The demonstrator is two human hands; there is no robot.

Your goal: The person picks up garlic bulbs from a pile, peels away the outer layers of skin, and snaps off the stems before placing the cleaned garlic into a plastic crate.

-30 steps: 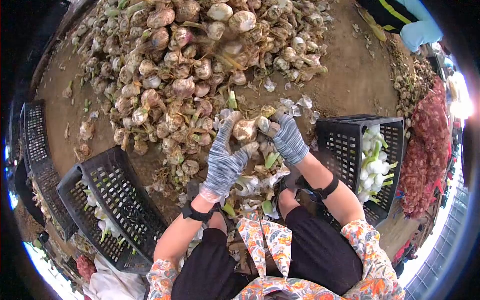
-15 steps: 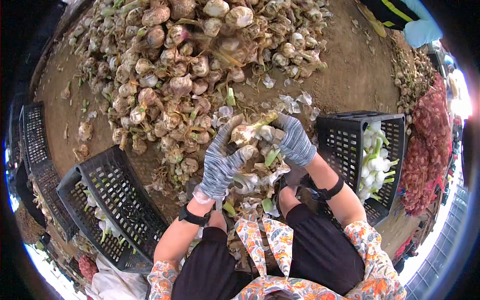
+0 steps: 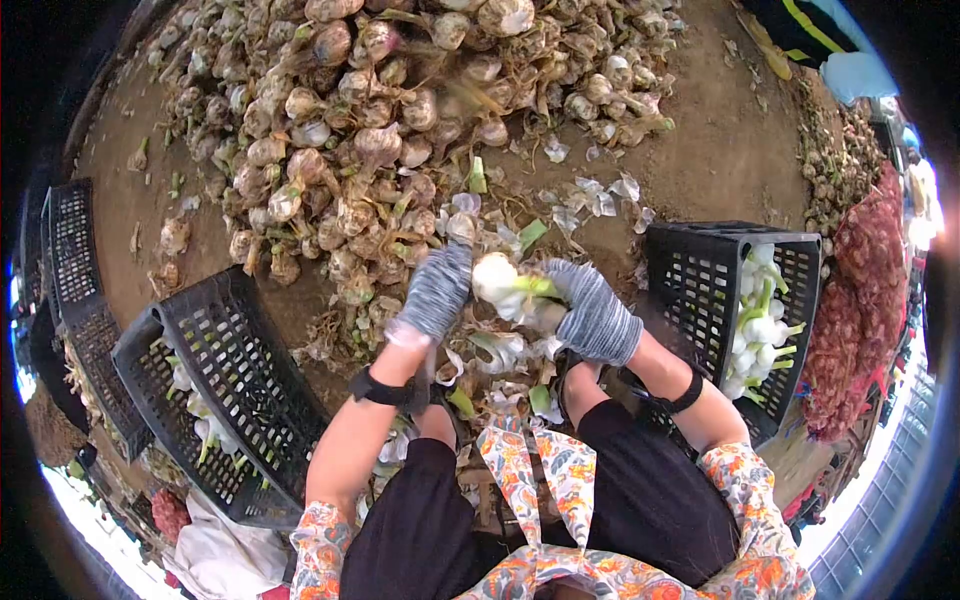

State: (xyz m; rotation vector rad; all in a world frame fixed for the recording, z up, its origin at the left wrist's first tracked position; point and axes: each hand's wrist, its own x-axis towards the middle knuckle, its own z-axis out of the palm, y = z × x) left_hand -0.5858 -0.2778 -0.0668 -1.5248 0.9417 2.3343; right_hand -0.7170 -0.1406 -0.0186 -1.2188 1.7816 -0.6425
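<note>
My right hand (image 3: 597,312), in a grey striped glove, grips the green stem of a white garlic bulb (image 3: 494,277). The bulb points left, and its surface looks clean and pale. Just left of it is my left hand (image 3: 440,292), gloved the same way, with its fingers curled near the bulb; whether they hold anything is hidden and blurred. Beyond both hands lies a large pile of dirty garlic bulbs (image 3: 375,146). Peeled skins and cut stems (image 3: 500,350) litter the ground below them.
A black crate (image 3: 700,290) with white garlic stands at the right, another black crate (image 3: 235,385) at the left. Red mesh sacks (image 3: 865,300) lie at the far right. Part of another person (image 3: 858,76) shows at the upper right.
The bulb has lost its dirty outer layers and now shows white. My left hand has come off it and moved slightly down. My right hand has turned, keeping hold of the stem.
</note>
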